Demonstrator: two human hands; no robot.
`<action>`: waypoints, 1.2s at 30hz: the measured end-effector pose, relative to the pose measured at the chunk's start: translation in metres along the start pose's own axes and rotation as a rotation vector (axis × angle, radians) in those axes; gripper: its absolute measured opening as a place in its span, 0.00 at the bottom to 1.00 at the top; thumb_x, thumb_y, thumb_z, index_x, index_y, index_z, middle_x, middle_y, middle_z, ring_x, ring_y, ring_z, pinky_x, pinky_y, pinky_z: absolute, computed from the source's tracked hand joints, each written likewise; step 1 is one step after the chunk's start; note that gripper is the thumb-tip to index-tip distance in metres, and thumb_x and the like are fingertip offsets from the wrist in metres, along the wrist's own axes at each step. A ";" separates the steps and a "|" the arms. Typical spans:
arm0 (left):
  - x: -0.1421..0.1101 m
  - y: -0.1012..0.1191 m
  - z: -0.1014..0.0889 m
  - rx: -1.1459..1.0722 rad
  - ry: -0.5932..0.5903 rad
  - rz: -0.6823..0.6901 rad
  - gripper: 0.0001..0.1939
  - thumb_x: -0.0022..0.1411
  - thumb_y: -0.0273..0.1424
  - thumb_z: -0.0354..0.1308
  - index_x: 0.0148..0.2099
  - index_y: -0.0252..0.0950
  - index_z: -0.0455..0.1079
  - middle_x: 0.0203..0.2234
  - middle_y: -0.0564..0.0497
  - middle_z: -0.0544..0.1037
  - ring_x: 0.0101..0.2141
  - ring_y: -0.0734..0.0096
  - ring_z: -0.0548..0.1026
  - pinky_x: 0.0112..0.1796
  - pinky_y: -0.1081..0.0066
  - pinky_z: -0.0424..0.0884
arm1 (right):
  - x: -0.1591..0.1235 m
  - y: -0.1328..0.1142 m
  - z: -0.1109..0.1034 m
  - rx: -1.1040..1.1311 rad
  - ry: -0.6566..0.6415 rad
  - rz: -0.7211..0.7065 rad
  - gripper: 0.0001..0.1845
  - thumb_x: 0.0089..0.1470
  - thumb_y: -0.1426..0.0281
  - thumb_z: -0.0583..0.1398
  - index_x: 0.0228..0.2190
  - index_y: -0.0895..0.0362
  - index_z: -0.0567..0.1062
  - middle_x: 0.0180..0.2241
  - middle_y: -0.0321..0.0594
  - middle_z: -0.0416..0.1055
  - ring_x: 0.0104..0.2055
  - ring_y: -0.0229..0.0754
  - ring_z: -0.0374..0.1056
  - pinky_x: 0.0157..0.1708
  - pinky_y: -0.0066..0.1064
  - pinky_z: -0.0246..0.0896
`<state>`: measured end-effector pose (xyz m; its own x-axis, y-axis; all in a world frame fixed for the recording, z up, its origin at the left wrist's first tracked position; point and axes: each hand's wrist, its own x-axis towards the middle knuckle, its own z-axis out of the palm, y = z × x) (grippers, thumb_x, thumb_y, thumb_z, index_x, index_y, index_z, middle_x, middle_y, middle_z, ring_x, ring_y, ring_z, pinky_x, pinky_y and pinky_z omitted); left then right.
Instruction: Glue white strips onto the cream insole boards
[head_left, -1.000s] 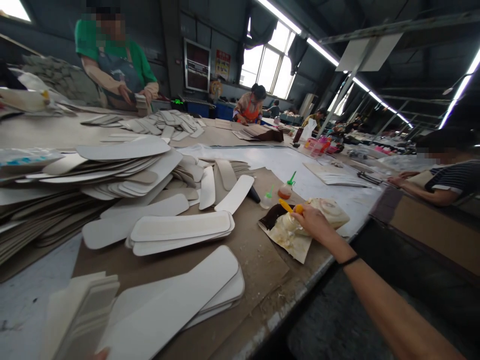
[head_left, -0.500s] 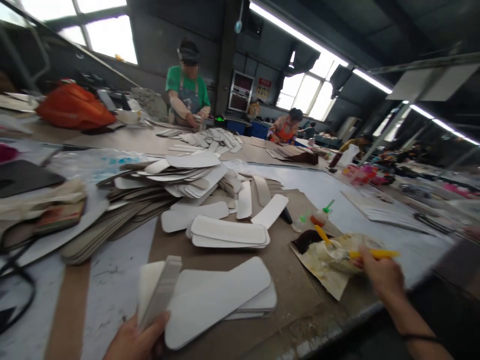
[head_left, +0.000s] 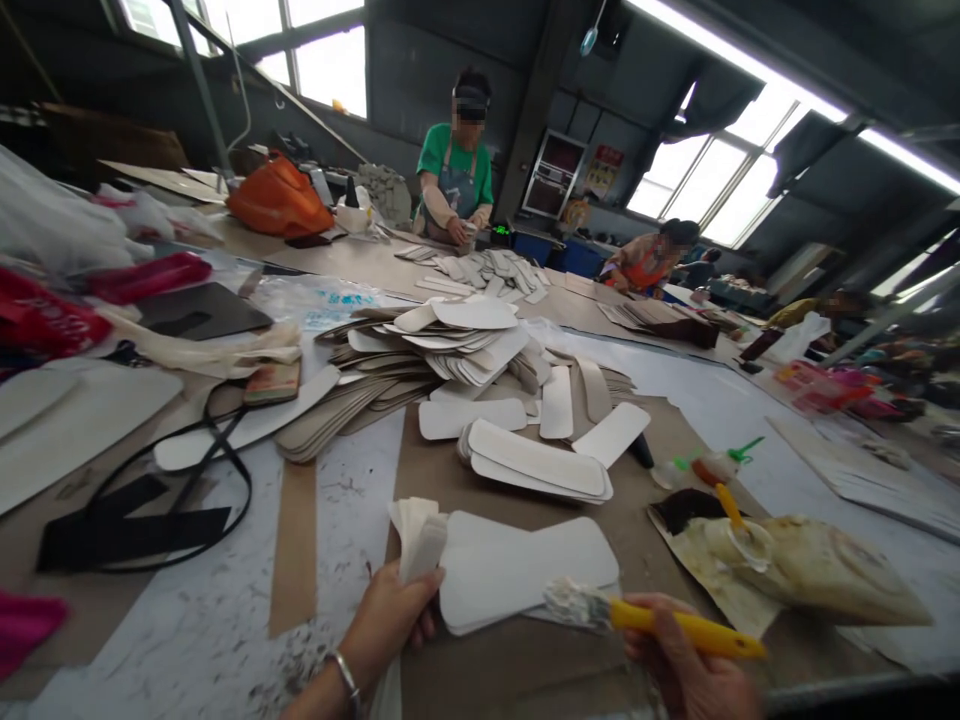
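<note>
My left hand (head_left: 390,622) is closed around a thin stack of white insole-shaped pieces (head_left: 417,540), held upright at the table's near edge. My right hand (head_left: 686,668) grips a yellow-handled brush (head_left: 645,617) whose glue-coated bristles point left, just at the near edge of a flat pile of white pieces (head_left: 517,570) lying on brown cardboard (head_left: 480,490). To the right sits a glue-smeared sheet with a glue pot (head_left: 750,545) holding a second yellow brush.
A large heap of white and grey insole pieces (head_left: 420,365) fills the table's middle. Black straps (head_left: 127,525) and bags lie at left. Small green-capped glue bottles (head_left: 720,465) stand at right. Other people work at the far side, one in green (head_left: 456,170).
My right hand has carried the brush from the glue pot leftward to the flat pile. My left hand with its stack has come up into view. The view has swung left.
</note>
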<state>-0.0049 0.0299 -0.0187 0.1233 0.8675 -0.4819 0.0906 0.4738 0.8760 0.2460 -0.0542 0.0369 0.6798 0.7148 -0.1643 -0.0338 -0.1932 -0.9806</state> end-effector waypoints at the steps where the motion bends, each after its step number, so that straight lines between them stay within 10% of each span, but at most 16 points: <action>1: 0.000 0.001 0.000 -0.007 -0.008 -0.005 0.14 0.48 0.40 0.53 0.20 0.36 0.61 0.06 0.56 0.66 0.09 0.78 0.60 0.13 0.77 0.54 | -0.010 0.001 0.023 0.058 -0.045 0.002 0.20 0.35 0.54 0.66 0.26 0.56 0.74 0.27 0.40 0.74 0.23 0.40 0.69 0.23 0.29 0.69; 7: 0.003 -0.001 -0.003 -0.045 -0.049 -0.051 0.09 0.46 0.35 0.54 0.23 0.33 0.65 0.07 0.56 0.67 0.09 0.78 0.61 0.13 0.77 0.56 | -0.022 0.005 0.090 0.099 -0.257 0.009 0.20 0.36 0.57 0.67 0.27 0.60 0.73 0.23 0.37 0.72 0.21 0.37 0.67 0.22 0.26 0.66; 31: -0.003 0.005 -0.007 -0.011 -0.041 -0.040 0.15 0.43 0.42 0.55 0.22 0.34 0.64 0.08 0.55 0.69 0.11 0.76 0.63 0.16 0.75 0.58 | -0.023 0.000 0.094 -0.114 -0.368 -0.182 0.16 0.46 0.58 0.61 0.29 0.58 0.69 0.23 0.39 0.70 0.21 0.39 0.66 0.25 0.31 0.66; 36: -0.005 0.003 -0.008 0.015 -0.034 -0.039 0.16 0.42 0.44 0.56 0.21 0.34 0.65 0.09 0.54 0.69 0.11 0.76 0.63 0.16 0.74 0.58 | -0.007 0.008 0.077 -0.258 -0.211 -0.221 0.17 0.47 0.56 0.59 0.31 0.57 0.68 0.21 0.35 0.67 0.22 0.40 0.66 0.26 0.31 0.64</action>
<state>-0.0130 0.0285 -0.0133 0.1530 0.8424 -0.5167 0.1112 0.5049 0.8560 0.1851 -0.0091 0.0224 0.4838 0.8752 0.0029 0.2998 -0.1626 -0.9400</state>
